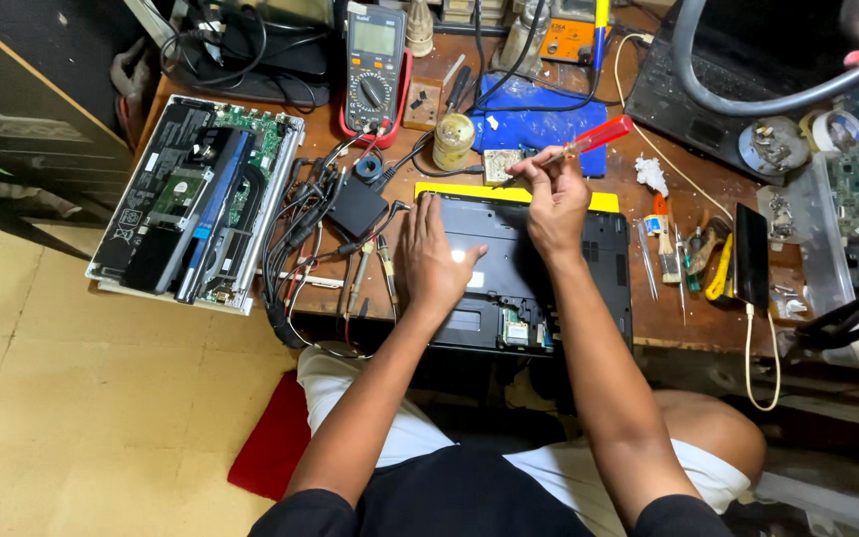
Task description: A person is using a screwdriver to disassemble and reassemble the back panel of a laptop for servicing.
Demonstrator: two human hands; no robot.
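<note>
Lying bottom-up on the wooden surface [668,323], just in front of the seated person: a black laptop [589,268], its underside facing the camera so the screws and hatches can be reached. Looking matte and dark, with a small hatch open near its close edge, showing a green board and metal parts, and a yellow strip peeking out along its far edge. Pressing down flat on the laptop's left half, fingers spread and gripping nothing: the left hand [431,261], apparently steadying the case against sliding. Hovering over the laptop's far edge: the right hand [554,197], fingers pinched tight around a red-handled screwdriver [589,139], shaft tilted down toward the case, handle angling up and away to the right. Sitting well to the left of the laptop: a second opened laptop [201,199], innards exposed, parked out of the way. Standing beyond the laptop: a multimeter [373,70]. Trailing between the two machines: a tangle of black cables [310,224] and a power brick.
</note>
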